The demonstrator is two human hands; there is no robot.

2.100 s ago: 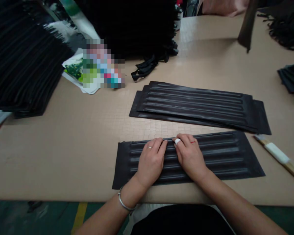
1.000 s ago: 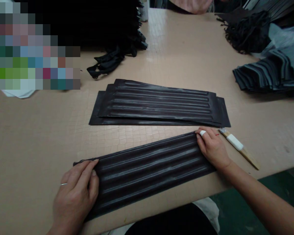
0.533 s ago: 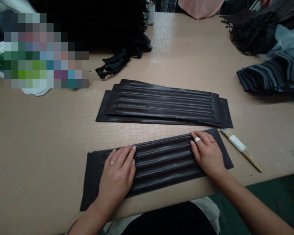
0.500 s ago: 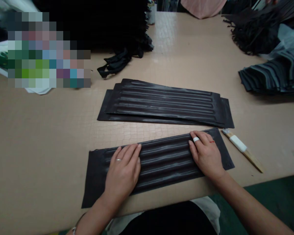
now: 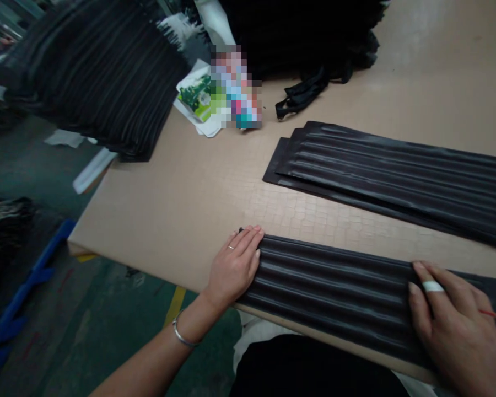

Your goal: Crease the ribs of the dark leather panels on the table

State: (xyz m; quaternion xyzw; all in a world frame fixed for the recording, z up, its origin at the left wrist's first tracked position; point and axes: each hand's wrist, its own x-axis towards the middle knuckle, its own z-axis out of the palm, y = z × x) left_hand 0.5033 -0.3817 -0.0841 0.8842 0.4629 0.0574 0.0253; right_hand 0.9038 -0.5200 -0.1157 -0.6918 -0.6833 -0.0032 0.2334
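A dark brown ribbed panel [image 5: 334,292], leather-like, lies along the table's near edge. At its left end my left hand [image 5: 237,264] rests flat, fingers stretched toward the far edge and covering that end. My right hand [image 5: 458,320] lies on the panel's right part, with the thumb apart from the fingers and a white band on one finger. Neither hand grips anything. Just beyond lies a small stack of similar ribbed panels [image 5: 397,171], its right end cut off by the frame.
Black strips [image 5: 301,91] lie on the beige table [image 5: 182,193] beyond the panels. A tall black pile [image 5: 314,33] stands at the back and a fanned dark stack [image 5: 95,77] at the left. A green-printed packet [image 5: 198,96] sits between them. The table's left corner drops to a green floor.
The view has swung left, bringing in the table's left corner and the dark stack; the brush has left view. My left hand has slid to the panel's left end. My right hand stays on its right part.
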